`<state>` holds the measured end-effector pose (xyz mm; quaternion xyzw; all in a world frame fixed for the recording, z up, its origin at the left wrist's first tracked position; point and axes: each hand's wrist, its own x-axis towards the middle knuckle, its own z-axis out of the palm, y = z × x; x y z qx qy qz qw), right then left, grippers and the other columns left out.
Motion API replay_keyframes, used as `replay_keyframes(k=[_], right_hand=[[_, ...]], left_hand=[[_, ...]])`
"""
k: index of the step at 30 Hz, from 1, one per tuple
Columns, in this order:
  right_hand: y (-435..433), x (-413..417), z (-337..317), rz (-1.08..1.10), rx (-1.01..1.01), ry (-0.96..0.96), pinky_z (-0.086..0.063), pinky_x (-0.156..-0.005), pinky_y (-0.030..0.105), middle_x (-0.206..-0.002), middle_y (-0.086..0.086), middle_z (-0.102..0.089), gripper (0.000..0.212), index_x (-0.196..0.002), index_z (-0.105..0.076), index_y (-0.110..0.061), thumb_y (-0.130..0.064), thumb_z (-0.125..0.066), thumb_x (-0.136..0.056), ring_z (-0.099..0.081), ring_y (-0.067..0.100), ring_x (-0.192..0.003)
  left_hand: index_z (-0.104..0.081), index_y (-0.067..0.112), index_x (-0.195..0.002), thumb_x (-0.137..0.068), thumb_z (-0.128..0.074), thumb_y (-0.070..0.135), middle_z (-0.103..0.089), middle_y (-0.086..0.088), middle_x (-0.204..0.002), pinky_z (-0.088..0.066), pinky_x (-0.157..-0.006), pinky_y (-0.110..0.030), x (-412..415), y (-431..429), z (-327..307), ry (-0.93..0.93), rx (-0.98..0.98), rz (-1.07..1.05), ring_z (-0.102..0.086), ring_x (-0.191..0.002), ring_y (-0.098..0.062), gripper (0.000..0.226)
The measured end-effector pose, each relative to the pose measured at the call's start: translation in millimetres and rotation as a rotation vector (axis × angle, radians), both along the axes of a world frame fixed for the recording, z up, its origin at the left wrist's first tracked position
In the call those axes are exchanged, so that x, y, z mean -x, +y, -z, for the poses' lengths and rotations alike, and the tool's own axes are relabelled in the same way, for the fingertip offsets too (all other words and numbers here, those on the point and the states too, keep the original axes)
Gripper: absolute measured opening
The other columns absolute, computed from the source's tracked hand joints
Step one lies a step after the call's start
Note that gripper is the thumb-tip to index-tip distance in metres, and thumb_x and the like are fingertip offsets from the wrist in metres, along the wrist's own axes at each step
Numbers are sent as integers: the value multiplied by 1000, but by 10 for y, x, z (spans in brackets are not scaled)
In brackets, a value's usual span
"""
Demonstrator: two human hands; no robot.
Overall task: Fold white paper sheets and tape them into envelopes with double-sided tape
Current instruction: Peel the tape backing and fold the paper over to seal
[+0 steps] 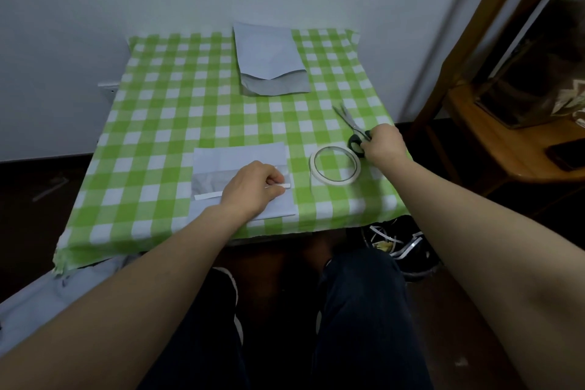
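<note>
White paper sheet [240,157], partly folded, lies on the near middle of the green checked tablecloth [158,104], where the left hand [253,190] pinches with curled fingers a tape strip [207,196] laid across it, while the right hand [384,144] grips the scissors [348,119] by their handles just beside the tape roll [332,182].

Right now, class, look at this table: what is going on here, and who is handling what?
A person sits at a table with a green checked cloth. Their left hand holds a strip of tape on a folded sheet of paper near the front edge. Their right hand grips the handles of the scissors, beside the tape roll. A folded envelope lies at the far edge.
</note>
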<state>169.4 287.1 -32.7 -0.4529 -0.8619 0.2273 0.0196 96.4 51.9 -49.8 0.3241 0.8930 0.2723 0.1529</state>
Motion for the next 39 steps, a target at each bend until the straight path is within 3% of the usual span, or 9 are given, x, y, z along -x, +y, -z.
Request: replay_keyframes(k=[4,9,12,15,20,26,33,37,39], right_hand=[[-164,-64,-16,-56,-131,76,-37,-67,32,-124,17,-51,23,-107,-63,-3,-3,-45,-92,-54,33,-91],[-770,-207,-79,-433,-118,283,-41,-99,32,-131,1,-58,49,-124,-62,-16,5,-43,-84,-47,21,-125],[-1067,-252,-22,-739,-120,243,-28,-113,36,-136,5,-55,53,-131,-57,-13,-5,-42,-81,-45,23,-130],[-1266,-295,67,-929,-104,99,-9,-116,28,-147,7,-43,66,-141,-41,-10,-22,-29,-78,-34,20,-139],[-1470,-374,190,-871,-83,204,-17,-111,26,-123,8,-58,60,-128,-47,0,-20,-29,-75,-52,28,-117],[-1548,-381,235,-898,-124,167,-28,-110,34,-110,8,-62,68,-119,-51,3,-30,-21,-68,-59,31,-105],[-1413,-474,241,-885,-195,119,-36,-101,33,-102,8,-66,53,-116,-55,2,-16,-34,-71,-59,33,-101],[-1334,-498,212,-706,-211,145,-42,-83,42,-88,13,-64,39,-95,-55,-2,-15,-30,-68,-54,36,-85],[-1392,-474,207,-736,-214,200,-39,-88,39,-87,12,-63,37,-96,-57,0,-8,-38,-65,-55,34,-85]], left_hand=[[-63,15,-113,-84,-69,21,-53,4,-98,-45,-87,-31,-9,-31,-34,-17,-30,25,-52,-91,-14,30],[-64,15,-117,-85,-59,11,-62,-1,-108,-38,-84,-21,-27,-222,-97,139,-104,-35,-55,-101,-17,32],[-60,7,-124,-88,-45,15,-61,-11,-122,-36,-97,-28,-110,-391,-69,253,-111,-7,-52,-116,-27,40],[-38,2,-140,-81,-21,32,-37,-15,-148,-9,-114,-24,-236,-426,12,246,14,149,-30,-140,-26,69],[-13,5,-149,-65,9,44,-7,-9,-158,5,-115,-26,-287,-474,145,296,233,160,-4,-146,-18,96],[-12,7,-150,-63,13,47,-6,-8,-159,4,-116,-26,-285,-487,211,293,281,159,-3,-146,-16,98],[-13,6,-150,-67,12,45,-7,-8,-159,3,-117,-26,-319,-495,215,326,283,164,-5,-146,-16,95],[-11,6,-150,-71,8,43,-4,-8,-159,4,-116,-26,-332,-506,216,323,296,160,-2,-147,-16,89],[-11,6,-150,-67,9,45,-4,-9,-159,3,-117,-27,-333,-500,215,316,294,161,-2,-147,-17,94]])
